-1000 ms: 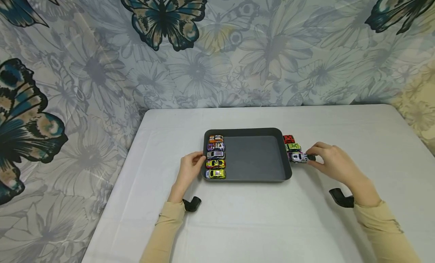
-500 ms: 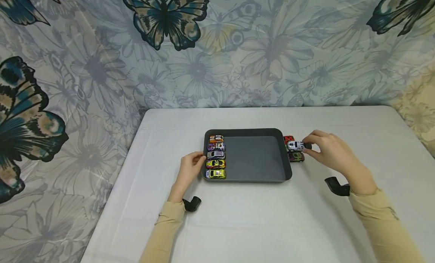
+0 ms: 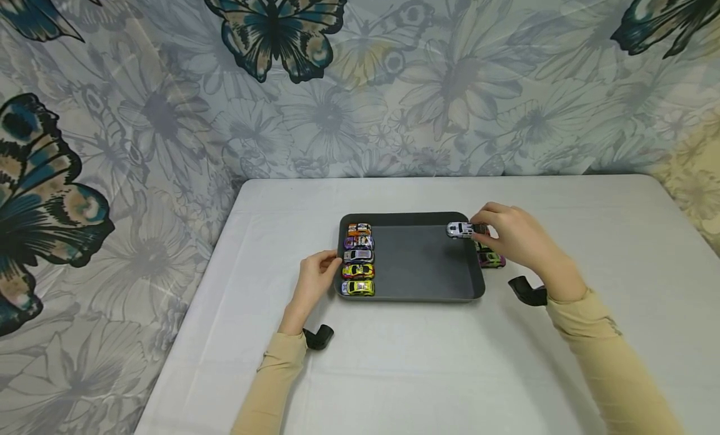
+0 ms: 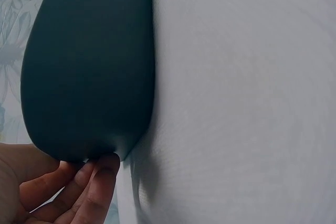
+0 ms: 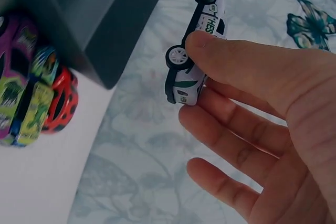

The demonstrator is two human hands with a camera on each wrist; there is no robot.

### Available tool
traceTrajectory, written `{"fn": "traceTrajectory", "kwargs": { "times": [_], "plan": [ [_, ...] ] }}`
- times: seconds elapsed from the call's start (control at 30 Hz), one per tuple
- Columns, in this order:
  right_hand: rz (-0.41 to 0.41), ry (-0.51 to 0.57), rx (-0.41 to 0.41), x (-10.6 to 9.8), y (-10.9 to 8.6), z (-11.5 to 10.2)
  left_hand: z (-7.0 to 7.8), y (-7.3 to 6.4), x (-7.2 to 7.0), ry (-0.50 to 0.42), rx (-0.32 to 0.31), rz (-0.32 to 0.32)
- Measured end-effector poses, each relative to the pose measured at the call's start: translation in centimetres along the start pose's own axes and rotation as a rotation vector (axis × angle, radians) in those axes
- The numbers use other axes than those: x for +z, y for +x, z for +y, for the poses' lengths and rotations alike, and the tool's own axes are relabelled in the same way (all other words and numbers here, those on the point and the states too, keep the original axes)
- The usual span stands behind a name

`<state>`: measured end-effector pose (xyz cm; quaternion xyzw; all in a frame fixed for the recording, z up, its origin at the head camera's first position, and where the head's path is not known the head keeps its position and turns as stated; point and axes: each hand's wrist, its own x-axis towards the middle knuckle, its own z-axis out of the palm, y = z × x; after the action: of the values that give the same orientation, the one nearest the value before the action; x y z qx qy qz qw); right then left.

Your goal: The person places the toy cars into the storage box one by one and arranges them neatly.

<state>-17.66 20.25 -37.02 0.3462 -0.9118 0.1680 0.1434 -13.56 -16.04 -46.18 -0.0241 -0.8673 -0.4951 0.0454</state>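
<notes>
My right hand (image 3: 520, 238) pinches a white toy car (image 3: 459, 230) between thumb and fingers. It holds the car over the back right corner of a dark grey baking tray (image 3: 416, 254). In the right wrist view the car (image 5: 184, 85) shows its wheels and green lettering, and the other fingers spread below it. At the tray's left side, my left hand (image 3: 314, 279) grips the rim, with fingertips (image 4: 107, 163) against the tray wall (image 4: 94, 66) in the left wrist view. Several toy cars stand in a column along the tray's left wall, among them a silver one (image 3: 358, 256) and a yellow one (image 3: 358, 271).
Outside the tray's right wall stand more toy cars: a purple and green one (image 5: 18, 66), a lime one (image 5: 34, 111) and a red one (image 5: 63, 100). A white cloth (image 3: 405, 366) covers the table, and a butterfly-patterned curtain (image 3: 450, 110) hangs behind it.
My right hand has carried the white toy car from beside the tray leftward and back, over the tray's right edge. My left hand stays at the rim.
</notes>
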Motion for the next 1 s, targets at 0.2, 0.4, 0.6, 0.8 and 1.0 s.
{"fn": "traceTrajectory", "kwargs": {
  "times": [0.2,0.4,0.6,0.8,1.0],
  "plan": [
    [-0.023,0.028,-0.006,1.1,1.4,-0.5,0.0,0.0,0.0,0.008,0.023,0.009],
    [-0.079,0.049,0.018,2.0,2.9,-1.2,0.0,-0.1,0.0,0.019,0.035,0.02],
    [-0.108,0.066,0.033,2.8,4.3,-1.9,0.0,-0.1,0.0,0.017,0.035,0.021],
    [-0.135,0.079,0.05,4.0,5.4,-2.4,0.0,-0.1,0.1,0.02,0.027,0.02],
    [-0.168,0.069,0.078,5.2,6.2,-2.7,0.1,-0.2,0.0,0.013,0.03,0.019]
  ]
}}
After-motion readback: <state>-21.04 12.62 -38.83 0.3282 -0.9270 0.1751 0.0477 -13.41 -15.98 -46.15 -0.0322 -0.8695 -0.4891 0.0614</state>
